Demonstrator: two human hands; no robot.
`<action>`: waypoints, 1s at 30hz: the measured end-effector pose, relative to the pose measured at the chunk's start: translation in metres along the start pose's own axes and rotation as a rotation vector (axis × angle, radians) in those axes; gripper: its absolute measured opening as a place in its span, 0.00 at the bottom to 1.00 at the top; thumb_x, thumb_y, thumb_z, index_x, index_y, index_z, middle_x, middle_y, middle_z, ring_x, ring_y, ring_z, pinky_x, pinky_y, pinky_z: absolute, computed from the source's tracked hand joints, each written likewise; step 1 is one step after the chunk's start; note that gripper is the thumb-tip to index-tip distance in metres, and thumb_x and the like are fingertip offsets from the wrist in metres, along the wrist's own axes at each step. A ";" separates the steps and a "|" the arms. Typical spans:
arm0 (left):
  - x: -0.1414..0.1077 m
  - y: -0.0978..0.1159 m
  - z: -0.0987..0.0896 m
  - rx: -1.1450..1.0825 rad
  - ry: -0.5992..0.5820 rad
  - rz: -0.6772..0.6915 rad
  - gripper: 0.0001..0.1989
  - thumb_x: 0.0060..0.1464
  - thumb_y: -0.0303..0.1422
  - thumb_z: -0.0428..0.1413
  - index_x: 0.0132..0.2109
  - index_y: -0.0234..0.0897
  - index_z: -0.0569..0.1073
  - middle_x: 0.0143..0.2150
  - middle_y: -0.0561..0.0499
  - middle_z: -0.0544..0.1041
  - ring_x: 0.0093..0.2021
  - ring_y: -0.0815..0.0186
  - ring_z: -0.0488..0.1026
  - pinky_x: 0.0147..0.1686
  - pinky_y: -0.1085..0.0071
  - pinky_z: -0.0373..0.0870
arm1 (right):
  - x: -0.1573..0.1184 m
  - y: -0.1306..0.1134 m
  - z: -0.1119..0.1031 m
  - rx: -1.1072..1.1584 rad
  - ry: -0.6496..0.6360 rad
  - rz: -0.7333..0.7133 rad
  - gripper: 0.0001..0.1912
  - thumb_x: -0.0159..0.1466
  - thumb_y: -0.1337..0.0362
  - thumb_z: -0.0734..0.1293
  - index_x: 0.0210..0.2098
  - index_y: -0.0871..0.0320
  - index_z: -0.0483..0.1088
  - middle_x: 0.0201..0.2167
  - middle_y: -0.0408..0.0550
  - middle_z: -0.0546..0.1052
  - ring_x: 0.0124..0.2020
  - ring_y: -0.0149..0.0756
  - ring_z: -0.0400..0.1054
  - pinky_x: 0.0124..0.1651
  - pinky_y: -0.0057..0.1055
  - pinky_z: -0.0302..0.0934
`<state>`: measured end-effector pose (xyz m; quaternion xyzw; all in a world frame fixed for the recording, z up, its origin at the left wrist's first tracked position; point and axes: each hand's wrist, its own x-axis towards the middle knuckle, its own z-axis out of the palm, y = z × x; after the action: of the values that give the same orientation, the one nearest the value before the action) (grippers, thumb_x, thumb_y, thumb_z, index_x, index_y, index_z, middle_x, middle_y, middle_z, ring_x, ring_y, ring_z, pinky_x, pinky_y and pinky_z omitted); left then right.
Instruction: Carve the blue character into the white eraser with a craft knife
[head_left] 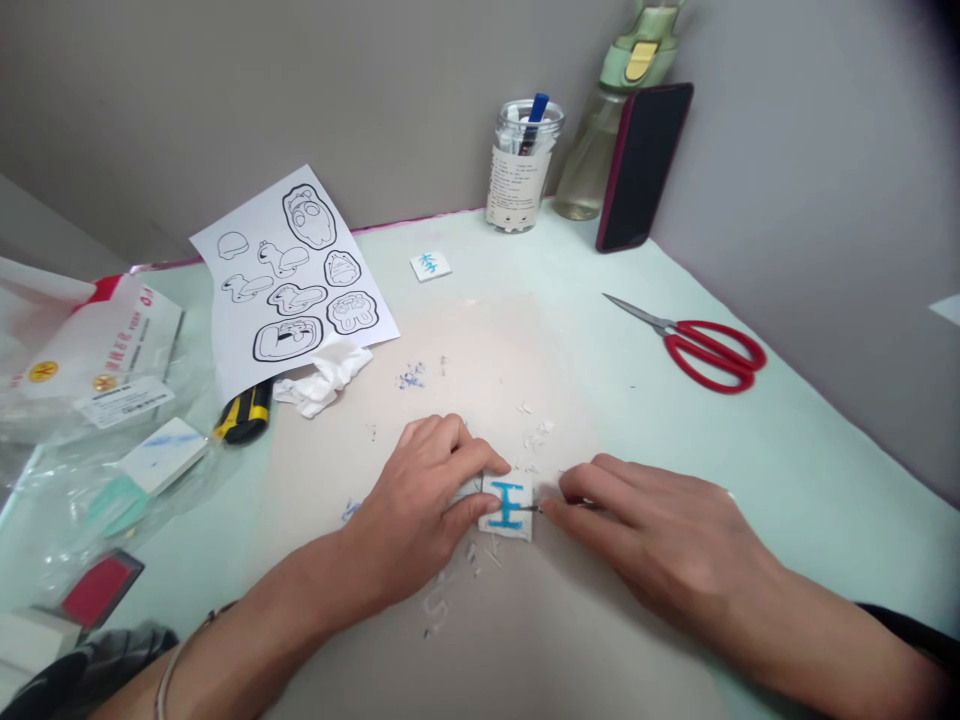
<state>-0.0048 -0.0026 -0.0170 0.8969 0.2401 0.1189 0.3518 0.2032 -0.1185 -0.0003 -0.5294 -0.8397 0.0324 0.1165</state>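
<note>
A small white square block (527, 527) with a blue character on its top lies on the pale mat. My left hand (435, 480) grips it from the left, thumb and index finger at its edges. In my right hand (637, 510) is a thin carving tool (531, 508), pinched between the fingers. Its narrow metal tip touches the block's right side by the blue strokes, and most of its handle is hidden by the hand. White shavings (538, 435) and curled scraps lie around the block.
Red-handled scissors (712, 355) lie at right. Behind stand a jar of tools (517, 175), a bottle (589, 150) and a phone (646, 165). A second marked block (430, 265) lies farther back. Left are printed drawings (259, 245), tissue (322, 378), a yellow-black cutter (246, 412) and plastic bags (150, 330).
</note>
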 end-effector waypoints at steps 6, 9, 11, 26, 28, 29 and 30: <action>0.000 0.000 0.000 -0.006 -0.002 0.000 0.08 0.61 0.28 0.54 0.47 0.41 0.70 0.40 0.50 0.66 0.42 0.60 0.62 0.45 0.61 0.60 | 0.003 -0.007 -0.004 -0.053 0.035 -0.042 0.16 0.71 0.73 0.52 0.38 0.59 0.69 0.31 0.45 0.71 0.29 0.34 0.59 0.28 0.33 0.49; 0.000 0.000 -0.001 -0.005 -0.004 -0.005 0.08 0.61 0.28 0.54 0.47 0.40 0.70 0.40 0.50 0.66 0.42 0.61 0.62 0.45 0.62 0.60 | 0.003 -0.009 -0.005 -0.080 0.061 -0.029 0.16 0.71 0.73 0.52 0.35 0.58 0.68 0.28 0.44 0.70 0.27 0.34 0.59 0.28 0.33 0.50; 0.000 0.000 -0.001 -0.008 -0.002 -0.003 0.08 0.61 0.27 0.54 0.47 0.39 0.71 0.40 0.50 0.66 0.42 0.61 0.62 0.45 0.62 0.60 | 0.004 -0.011 -0.006 -0.084 0.074 -0.027 0.16 0.70 0.73 0.52 0.33 0.58 0.68 0.27 0.44 0.69 0.26 0.34 0.58 0.28 0.33 0.50; 0.000 0.002 -0.002 -0.016 -0.010 -0.024 0.09 0.60 0.26 0.54 0.47 0.41 0.70 0.40 0.50 0.66 0.43 0.61 0.62 0.46 0.62 0.61 | -0.002 0.000 -0.003 -0.022 0.117 -0.068 0.13 0.70 0.73 0.54 0.42 0.59 0.70 0.31 0.45 0.71 0.28 0.31 0.62 0.28 0.30 0.50; 0.000 0.002 -0.002 -0.016 -0.006 -0.014 0.09 0.60 0.26 0.54 0.47 0.41 0.70 0.41 0.50 0.67 0.43 0.61 0.62 0.47 0.62 0.60 | -0.002 -0.001 -0.004 -0.062 0.131 -0.136 0.12 0.70 0.74 0.55 0.42 0.60 0.70 0.32 0.47 0.73 0.30 0.33 0.63 0.29 0.31 0.52; 0.000 0.002 -0.003 -0.015 -0.006 -0.013 0.09 0.60 0.26 0.54 0.48 0.41 0.70 0.41 0.50 0.67 0.44 0.61 0.63 0.47 0.62 0.60 | -0.003 -0.001 -0.004 -0.080 0.122 -0.154 0.12 0.69 0.74 0.56 0.41 0.61 0.70 0.32 0.48 0.74 0.30 0.34 0.63 0.29 0.32 0.52; 0.000 0.002 -0.003 -0.013 -0.007 -0.010 0.09 0.61 0.27 0.54 0.48 0.41 0.70 0.41 0.50 0.67 0.44 0.61 0.63 0.47 0.62 0.60 | -0.004 -0.001 -0.003 -0.093 0.112 -0.161 0.11 0.69 0.74 0.56 0.40 0.61 0.69 0.33 0.48 0.74 0.30 0.34 0.63 0.29 0.32 0.53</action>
<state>-0.0051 -0.0026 -0.0137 0.8937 0.2428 0.1157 0.3592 0.2048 -0.1232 0.0021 -0.4659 -0.8724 -0.0457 0.1408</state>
